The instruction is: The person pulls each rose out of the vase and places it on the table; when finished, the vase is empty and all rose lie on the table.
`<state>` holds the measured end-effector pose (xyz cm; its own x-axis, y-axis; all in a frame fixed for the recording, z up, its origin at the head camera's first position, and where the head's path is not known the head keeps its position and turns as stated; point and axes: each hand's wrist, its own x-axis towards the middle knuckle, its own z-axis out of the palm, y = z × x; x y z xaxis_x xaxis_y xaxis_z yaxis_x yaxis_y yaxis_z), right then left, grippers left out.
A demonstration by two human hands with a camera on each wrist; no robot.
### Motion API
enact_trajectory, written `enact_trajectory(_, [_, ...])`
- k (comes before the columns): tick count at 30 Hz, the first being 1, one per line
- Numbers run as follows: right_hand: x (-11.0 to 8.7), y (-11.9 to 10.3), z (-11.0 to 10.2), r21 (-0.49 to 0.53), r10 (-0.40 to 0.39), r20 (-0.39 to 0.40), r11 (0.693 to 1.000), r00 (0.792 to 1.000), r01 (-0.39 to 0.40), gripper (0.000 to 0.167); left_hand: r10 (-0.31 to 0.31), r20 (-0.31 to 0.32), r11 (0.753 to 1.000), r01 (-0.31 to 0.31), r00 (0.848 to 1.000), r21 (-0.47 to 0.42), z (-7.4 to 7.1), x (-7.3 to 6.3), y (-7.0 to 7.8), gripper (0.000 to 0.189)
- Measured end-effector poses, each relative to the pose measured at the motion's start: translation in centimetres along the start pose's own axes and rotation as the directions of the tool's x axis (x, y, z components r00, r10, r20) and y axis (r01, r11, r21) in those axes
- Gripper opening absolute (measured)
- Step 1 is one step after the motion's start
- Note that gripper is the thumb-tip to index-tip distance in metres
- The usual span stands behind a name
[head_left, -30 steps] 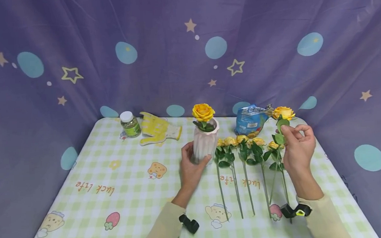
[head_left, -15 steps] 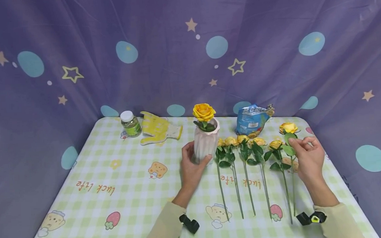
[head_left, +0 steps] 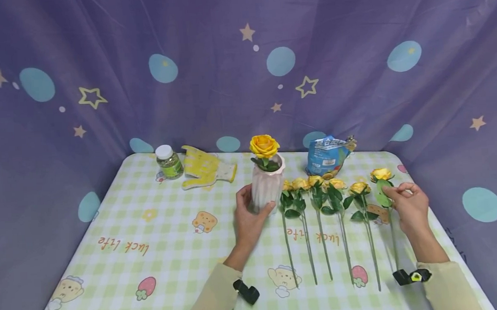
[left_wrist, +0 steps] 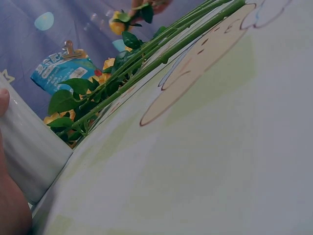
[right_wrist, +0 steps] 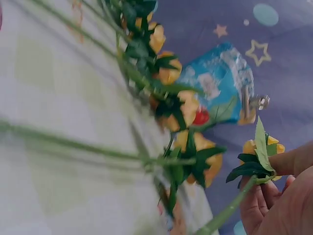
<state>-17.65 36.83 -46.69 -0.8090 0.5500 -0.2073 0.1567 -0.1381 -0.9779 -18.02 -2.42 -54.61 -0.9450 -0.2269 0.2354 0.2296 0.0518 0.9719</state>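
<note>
My left hand (head_left: pixel 252 219) grips the lower part of a pale ribbed vase (head_left: pixel 267 191), its thumb across the front. One yellow rose (head_left: pixel 264 147) stands in the vase, its bloom and leaves above the rim. On the right, my right hand (head_left: pixel 411 205) pinches another yellow rose (head_left: pixel 381 174) just under the bloom, by the leaves; its stem hangs down toward the table. In the right wrist view that held rose (right_wrist: pixel 264 152) shows its bloom partly behind leaves and fingers. Between the hands several yellow roses (head_left: pixel 360 188) lie side by side, stems toward me.
A blue bag (head_left: pixel 327 157) closed with a metal clip (right_wrist: pixel 254 102) stands behind the roses. Farther left lie a yellow-and-white glove (head_left: pixel 207 168) and a lidded jar (head_left: pixel 170 163). A checked cloth (head_left: pixel 121 206) covers the table, with a purple curtain (head_left: pixel 213 105) behind.
My right hand has moved right and slightly down with its rose, away from the row of lying roses. My left hand has stayed on the vase.
</note>
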Motion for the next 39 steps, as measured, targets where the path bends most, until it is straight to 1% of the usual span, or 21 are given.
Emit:
enact_trajectory(3, [0.6, 0.8, -0.4, -0.118, -0.034, -0.018, 0.993, 0.999, 0.031, 0.031, 0.002, 0.004, 1.000, -0.002, 1.000, -0.005, 0.0, -0.1, 0.0, 0.076])
enact_trajectory(5, [1.1, 1.4, -0.7, -0.217, -0.066, -0.037, 0.975, 0.997, 0.056, 0.031, 0.009, 0.006, 1.000, -0.009, 1.000, -0.012, 0.0, -0.1, 0.1, 0.076])
enact_trajectory(7, [1.5, 1.9, -0.9, -0.327, -0.095, -0.037, 0.942, 0.995, 0.078, 0.030, 0.013, 0.006, 1.000, -0.013, 1.000, -0.018, 0.0, -0.1, 0.1, 0.076])
enact_trajectory(9, [1.9, 2.5, -1.1, -0.420, -0.112, -0.021, 0.903, 0.993, 0.093, 0.030, 0.014, 0.004, 1.000, -0.014, 1.000, -0.021, 0.0, -0.1, 0.1, 0.076])
enact_trajectory(12, [2.4, 3.2, -1.5, -0.513, -0.129, 0.006, 0.851, 0.992, 0.114, 0.029, 0.014, 0.003, 1.000, -0.014, 1.000, -0.023, 0.0, -0.1, 0.1, 0.076])
enact_trajectory(14, [2.7, 3.7, -1.7, -0.556, -0.134, 0.023, 0.821, 0.991, 0.124, 0.029, 0.019, 0.003, 1.000, -0.019, 1.000, -0.023, 0.0, 0.0, 0.1, 0.075])
enact_trajectory(18, [2.8, 4.5, -1.5, -0.604, -0.152, 0.044, 0.783, 0.987, 0.147, 0.031, 0.023, 0.004, 1.000, -0.023, 1.000, -0.019, 0.0, 0.0, 0.1, 0.076])
enact_trajectory(20, [2.8, 4.8, -1.4, -0.610, -0.164, 0.053, 0.775, 0.985, 0.162, 0.032, 0.020, 0.004, 1.000, -0.020, 1.000, -0.015, 0.0, 0.0, 0.2, 0.076])
enact_trajectory(24, [2.6, 4.9, -1.3, -0.601, -0.149, 0.054, 0.785, 0.987, 0.151, 0.034, 0.011, 0.004, 1.000, -0.011, 1.000, -0.012, 0.0, -0.1, 0.5, 0.077])
enact_trajectory(28, [2.5, 4.9, -1.5, -0.603, -0.143, 0.053, 0.784, 0.988, 0.146, 0.035, 0.006, 0.005, 1.000, -0.006, 1.000, -0.008, -0.1, -0.1, 0.5, 0.076])
enact_trajectory(35, [1.9, 4.7, -1.9, -0.623, -0.200, 0.042, 0.761, 0.979, 0.183, 0.037, 0.010, 0.006, 1.000, -0.010, 1.000, -0.018, -0.1, -0.1, 0.2, 0.076])
enact_trajectory(39, [1.4, 4.4, -2.1, -0.625, -0.240, 0.016, 0.756, 0.971, 0.197, 0.033, 0.024, 0.009, 0.999, -0.024, 1.000, -0.025, -0.1, 0.0, 0.1, 0.074])
